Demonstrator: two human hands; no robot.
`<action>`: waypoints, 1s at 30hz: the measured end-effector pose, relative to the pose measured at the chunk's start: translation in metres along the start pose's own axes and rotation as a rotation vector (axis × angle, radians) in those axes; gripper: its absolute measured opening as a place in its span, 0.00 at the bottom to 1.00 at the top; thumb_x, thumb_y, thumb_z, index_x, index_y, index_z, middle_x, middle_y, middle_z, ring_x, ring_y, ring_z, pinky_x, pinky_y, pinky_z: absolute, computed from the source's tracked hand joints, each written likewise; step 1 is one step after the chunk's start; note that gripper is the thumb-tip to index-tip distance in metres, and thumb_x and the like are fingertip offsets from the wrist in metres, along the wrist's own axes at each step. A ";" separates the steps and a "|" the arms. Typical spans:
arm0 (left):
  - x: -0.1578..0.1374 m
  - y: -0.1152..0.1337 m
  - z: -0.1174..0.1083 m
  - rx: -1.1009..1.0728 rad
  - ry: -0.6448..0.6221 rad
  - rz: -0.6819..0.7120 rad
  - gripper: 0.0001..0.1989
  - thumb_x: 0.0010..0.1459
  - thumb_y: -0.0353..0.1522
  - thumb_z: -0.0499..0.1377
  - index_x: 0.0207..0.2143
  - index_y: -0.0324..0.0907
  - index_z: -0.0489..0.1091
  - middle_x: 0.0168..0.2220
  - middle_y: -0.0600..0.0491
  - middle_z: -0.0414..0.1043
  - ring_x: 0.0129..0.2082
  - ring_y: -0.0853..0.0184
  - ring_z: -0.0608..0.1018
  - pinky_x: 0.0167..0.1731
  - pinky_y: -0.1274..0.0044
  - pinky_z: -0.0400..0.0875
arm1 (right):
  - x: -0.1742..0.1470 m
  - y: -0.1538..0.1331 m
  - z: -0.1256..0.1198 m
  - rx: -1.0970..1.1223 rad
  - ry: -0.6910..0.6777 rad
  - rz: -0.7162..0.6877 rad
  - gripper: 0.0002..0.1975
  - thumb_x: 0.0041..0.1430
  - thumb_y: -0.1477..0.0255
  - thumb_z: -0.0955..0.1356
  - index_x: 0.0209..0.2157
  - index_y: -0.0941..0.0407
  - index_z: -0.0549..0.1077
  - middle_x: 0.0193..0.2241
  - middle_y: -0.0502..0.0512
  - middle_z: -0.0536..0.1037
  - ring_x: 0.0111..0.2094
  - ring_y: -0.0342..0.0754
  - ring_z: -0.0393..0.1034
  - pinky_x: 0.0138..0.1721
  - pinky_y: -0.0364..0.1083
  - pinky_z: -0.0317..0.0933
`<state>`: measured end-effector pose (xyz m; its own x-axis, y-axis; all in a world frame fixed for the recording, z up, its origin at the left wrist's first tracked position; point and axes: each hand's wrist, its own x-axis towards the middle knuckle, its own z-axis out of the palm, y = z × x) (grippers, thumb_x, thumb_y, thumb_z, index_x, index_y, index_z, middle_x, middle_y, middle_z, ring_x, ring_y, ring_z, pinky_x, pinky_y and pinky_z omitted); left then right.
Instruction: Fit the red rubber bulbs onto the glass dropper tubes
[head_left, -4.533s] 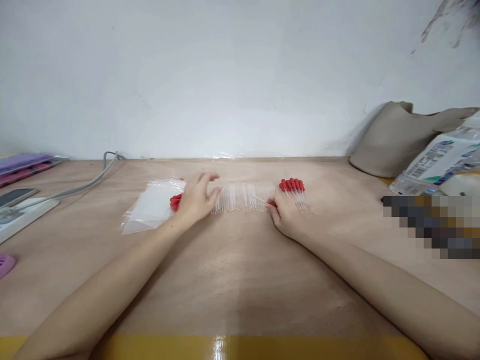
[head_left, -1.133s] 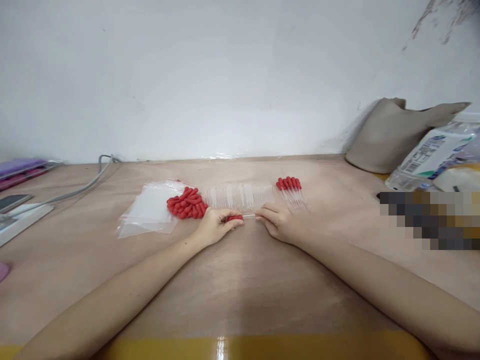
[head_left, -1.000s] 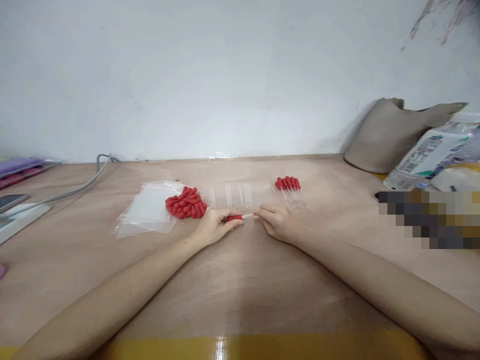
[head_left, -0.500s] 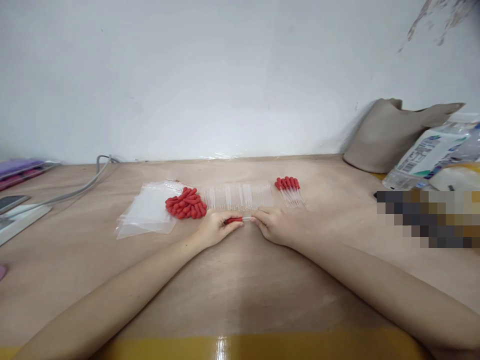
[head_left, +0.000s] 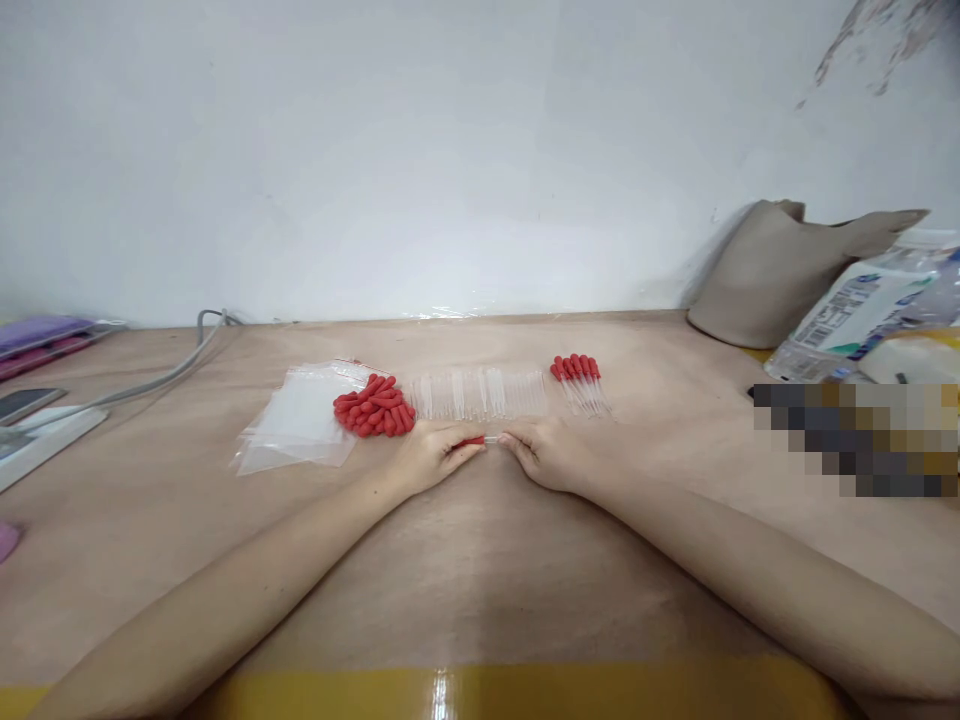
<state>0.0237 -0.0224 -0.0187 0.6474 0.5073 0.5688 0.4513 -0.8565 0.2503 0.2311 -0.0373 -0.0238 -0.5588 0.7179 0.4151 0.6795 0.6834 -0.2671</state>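
Between left grip [head_left: 431,455] and right grip [head_left: 546,452], grasping a red rubbery bulb [head_left: 474,440] and a slim clear tube [head_left: 492,439] respectively, seemingly joined. Could snap the tube by pushing crooked. Just beyond, barring farther reach, a row of loose clear tubes [head_left: 491,390]; leftward, heaped red bulbs [head_left: 373,407] and translucent plastic bags [head_left: 296,420]; rightward, red-bulbed tubes [head_left: 577,368].

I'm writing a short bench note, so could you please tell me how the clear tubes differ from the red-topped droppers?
The clear tubes are bare, whereas the droppers carry red bulbs at their far ends. The clear tubes form a wide row; the droppers make a smaller cluster. The clear tubes point mostly straight ahead, while the droppers slant. Both lie on the table.
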 end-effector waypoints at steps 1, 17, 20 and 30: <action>0.000 0.000 0.000 -0.001 0.003 0.008 0.11 0.57 0.31 0.55 0.40 0.38 0.71 0.32 0.51 0.76 0.30 0.69 0.77 0.30 0.79 0.71 | 0.001 -0.001 -0.002 0.009 -0.015 0.010 0.15 0.62 0.70 0.56 0.30 0.58 0.71 0.25 0.54 0.74 0.26 0.42 0.64 0.28 0.41 0.53; 0.002 0.001 0.003 -0.023 0.125 -0.212 0.24 0.53 0.31 0.57 0.52 0.43 0.56 0.39 0.50 0.66 0.32 0.69 0.72 0.33 0.74 0.71 | 0.014 0.042 -0.051 0.161 0.052 0.429 0.11 0.55 0.72 0.59 0.26 0.58 0.70 0.23 0.53 0.74 0.25 0.43 0.67 0.27 0.41 0.55; 0.002 0.003 0.003 -0.034 0.077 -0.183 0.22 0.53 0.30 0.56 0.51 0.43 0.57 0.41 0.49 0.64 0.35 0.68 0.71 0.35 0.74 0.71 | 0.012 0.060 -0.052 0.037 0.182 0.654 0.12 0.54 0.68 0.60 0.23 0.58 0.70 0.21 0.53 0.73 0.24 0.44 0.67 0.25 0.42 0.54; 0.003 0.004 0.003 -0.060 0.020 -0.172 0.18 0.54 0.29 0.55 0.48 0.41 0.60 0.42 0.49 0.63 0.36 0.68 0.71 0.33 0.77 0.71 | 0.004 0.068 -0.040 -0.325 0.097 0.792 0.14 0.52 0.66 0.59 0.21 0.58 0.69 0.22 0.59 0.71 0.24 0.50 0.65 0.25 0.45 0.52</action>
<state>0.0289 -0.0238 -0.0186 0.5514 0.6454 0.5285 0.5165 -0.7617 0.3913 0.2941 0.0067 -0.0059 0.1700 0.9423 0.2884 0.9627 -0.0963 -0.2530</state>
